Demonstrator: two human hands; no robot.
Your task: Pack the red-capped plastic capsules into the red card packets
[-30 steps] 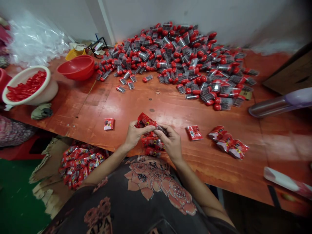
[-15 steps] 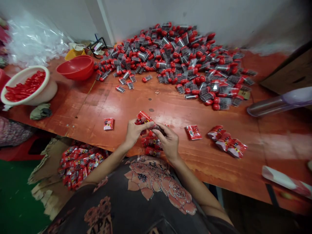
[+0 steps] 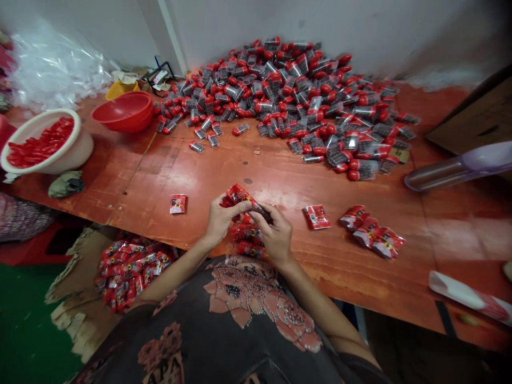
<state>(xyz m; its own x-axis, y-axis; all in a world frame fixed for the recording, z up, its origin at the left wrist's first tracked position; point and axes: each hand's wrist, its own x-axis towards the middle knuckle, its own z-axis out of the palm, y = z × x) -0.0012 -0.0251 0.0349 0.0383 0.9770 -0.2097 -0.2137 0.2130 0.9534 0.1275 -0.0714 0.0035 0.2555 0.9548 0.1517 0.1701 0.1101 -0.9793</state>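
My left hand (image 3: pixel 220 221) is closed on a red printed plastic wrapper (image 3: pixel 237 193), thumb on top, above the near part of the table. Pinched at the wrapper's right end are the fingers of my right hand (image 3: pixel 277 232). Something dark shows between the two hands, mostly hidden by the fingers. Just below them on the table lie several red wrapped packs (image 3: pixel 246 232), partly covered by my hands. A flat red wrapper (image 3: pixel 178 204) lies to the left, and another flat wrapper (image 3: pixel 317 217) to the right. Further right, several red wrapped packs (image 3: pixel 372 233) sit in a row.
Clear tubes with red caps (image 3: pixel 280 90) are heaped along the wall. At the left stand a white bowl (image 3: pixel 82 141) of red pieces and a red bowl (image 3: pixel 124 114). Below the table edge, a cardboard box (image 3: pixel 76 288) holds red packs (image 3: pixel 134 266). A purple-topped bottle (image 3: pixel 440 173) lies right.
The wrapper in my left hand has tilted slightly and shows more of its printed face. Both hands stay in nearly the same place.
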